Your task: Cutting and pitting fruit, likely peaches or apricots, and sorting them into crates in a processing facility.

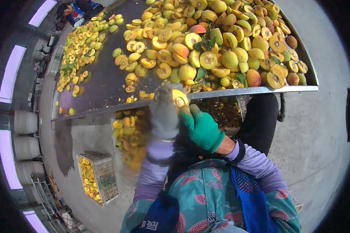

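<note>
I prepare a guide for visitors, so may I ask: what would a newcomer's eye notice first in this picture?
First, the big heap of yellow fruit, spread over the right part of the dark table. Then, at the table's near edge, the green-gloved right hand beside a cut fruit held by the grey-gloved left hand. Last, the fruit-filled crate at the lower left.

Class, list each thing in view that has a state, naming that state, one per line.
Held stone fruit, cut, inner flesh showing
Grey-gloved left hand, closed on that fruit
Green-gloved right hand, curled, thumb at fruit
Fruit heap, halved and whole pieces mixed
Table, strewn with fruit
Lattice crate, filled with yellow fruit
</note>
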The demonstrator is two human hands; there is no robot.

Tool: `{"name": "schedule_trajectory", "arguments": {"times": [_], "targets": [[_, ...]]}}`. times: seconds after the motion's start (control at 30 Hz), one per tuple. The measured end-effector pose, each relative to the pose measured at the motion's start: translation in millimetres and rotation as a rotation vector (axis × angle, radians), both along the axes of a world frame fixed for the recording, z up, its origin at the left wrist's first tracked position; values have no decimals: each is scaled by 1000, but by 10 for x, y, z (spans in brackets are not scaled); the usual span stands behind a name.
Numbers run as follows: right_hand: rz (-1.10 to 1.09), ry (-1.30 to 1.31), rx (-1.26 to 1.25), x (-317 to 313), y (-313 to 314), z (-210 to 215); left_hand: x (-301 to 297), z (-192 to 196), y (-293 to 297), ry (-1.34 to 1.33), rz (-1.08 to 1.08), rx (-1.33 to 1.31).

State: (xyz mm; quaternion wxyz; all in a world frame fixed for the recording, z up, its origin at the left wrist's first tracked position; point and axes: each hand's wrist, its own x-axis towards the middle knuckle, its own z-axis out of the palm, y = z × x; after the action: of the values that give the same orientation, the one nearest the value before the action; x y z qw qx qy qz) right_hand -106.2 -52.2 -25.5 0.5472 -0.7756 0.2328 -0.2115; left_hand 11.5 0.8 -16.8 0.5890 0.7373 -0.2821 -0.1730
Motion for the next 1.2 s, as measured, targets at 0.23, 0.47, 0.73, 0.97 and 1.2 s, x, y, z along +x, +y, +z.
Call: {"name": "schedule_trajectory", "arguments": {"times": [0.23, 0.47, 0.73, 0.97, 1.2], "targets": [[3, -91, 58, 63, 36, -79, -121, 114, -109, -31, 116, 22], [235, 26, 735, 21, -110, 173, -92, 95, -117, -215, 78, 39], [340, 129, 428, 90, -196, 19, -54, 220, -171, -86, -30, -40], [282, 68, 667, 132, -306, 105, 47, 117, -125, -701, -136, 162], [457, -102, 1563, 23, -185, 52, 83, 106, -124, -271, -154, 227]]}}
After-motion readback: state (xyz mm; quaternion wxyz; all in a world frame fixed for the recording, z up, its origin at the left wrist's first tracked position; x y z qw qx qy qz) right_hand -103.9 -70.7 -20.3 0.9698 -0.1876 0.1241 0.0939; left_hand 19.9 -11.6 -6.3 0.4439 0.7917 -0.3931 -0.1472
